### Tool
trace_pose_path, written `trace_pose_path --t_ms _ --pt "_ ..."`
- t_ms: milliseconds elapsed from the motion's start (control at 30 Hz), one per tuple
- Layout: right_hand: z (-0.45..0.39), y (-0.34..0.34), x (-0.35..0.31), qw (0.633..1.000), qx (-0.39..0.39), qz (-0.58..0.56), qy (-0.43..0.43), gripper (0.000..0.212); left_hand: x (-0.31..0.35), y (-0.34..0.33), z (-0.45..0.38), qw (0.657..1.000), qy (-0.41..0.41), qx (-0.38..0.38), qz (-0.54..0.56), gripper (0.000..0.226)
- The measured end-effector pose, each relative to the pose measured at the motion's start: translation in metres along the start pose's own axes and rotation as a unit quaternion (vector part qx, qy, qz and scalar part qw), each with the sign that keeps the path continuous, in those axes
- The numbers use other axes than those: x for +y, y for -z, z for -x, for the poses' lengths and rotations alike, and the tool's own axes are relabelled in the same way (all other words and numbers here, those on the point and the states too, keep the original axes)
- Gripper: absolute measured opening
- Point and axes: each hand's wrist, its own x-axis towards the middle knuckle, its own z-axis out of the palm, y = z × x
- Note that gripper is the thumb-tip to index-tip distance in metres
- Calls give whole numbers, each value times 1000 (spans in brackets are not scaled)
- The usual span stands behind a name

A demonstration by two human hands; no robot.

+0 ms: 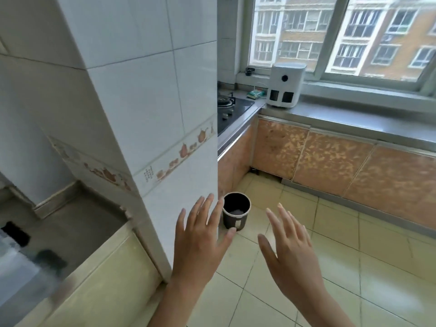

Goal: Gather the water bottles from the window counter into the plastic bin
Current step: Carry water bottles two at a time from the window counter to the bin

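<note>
**Both hands empty, counter under the window bare of bottles in view**

The left hand (pixel 200 241) was raised in front of the person at about 6 o'clock in the view, back toward the camera, fingers spread wide and holding nothing. The right hand (pixel 291 260) was up beside it, at about 5 o'clock, palm turned partly inward, fingers likewise loose and apart, also holding nothing. The two hands were near each other but not touching.

Between and just beyond the fingertips, a dark round waste bin (pixel 236 214) stood upright on the tiled floor (pixel 354 267), close to the foot of a white tiled pillar (pixel 146 102) that filled the view from 9 to 12 o'clock. Something dark lay in the bottom of the bin; what it was could not be told.

The window counter (pixel 354 121) ran from 1 to 3 o'clock beneath the window (pixel 330 34). A white boxy appliance (pixel 284 84) stood on it near the corner, and a small green-and-white packet (pixel 256 93) lay just to the appliance's left. A black gas hob (pixel 232 107) was set into the adjoining counter at about 12 o'clock. Orange patterned cabinet doors (pixel 330 161) faced the floor below the counter.

No water bottle showed on the visible stretch of the counter, and whether the dark bin was the plastic bin of the task could not be told.
</note>
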Motion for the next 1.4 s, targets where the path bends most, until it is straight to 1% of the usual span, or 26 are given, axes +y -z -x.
trace_pose_path --t_ms 100,267,367,500,700,900,1067,1233,1400 --pt "4 20 47 999 8 5 -40 60 49 -19 -18 999 -35 -1 29 62" --pt "12 46 115 989 63 -7 -130 61 124 -55 -53 991 -107 -34 76 64" --pt "9 55 150 980 82 -7 -180 60 162 -80 -76 983 -154 -52 90 65" --pt "-9 62 194 968 94 8 -233 71 205 -117 -115 971 -201 -69 110 66" --pt "-60 77 258 946 108 25 -303 73 264 -171 -192 950 -254 -81 160 67" --pt "-106 103 320 921 136 41 -362 73 324 -211 -270 928 -312 -83 184 67" --pt "-119 122 375 899 153 48 -408 72 388 -238 -305 908 -354 -109 196 68" --pt "-125 144 448 878 177 47 -442 68 469 -271 -328 887 -392 -127 210 69" --pt "-130 172 543 868 186 53 -457 68 567 -309 -354 880 -405 -130 213 65"
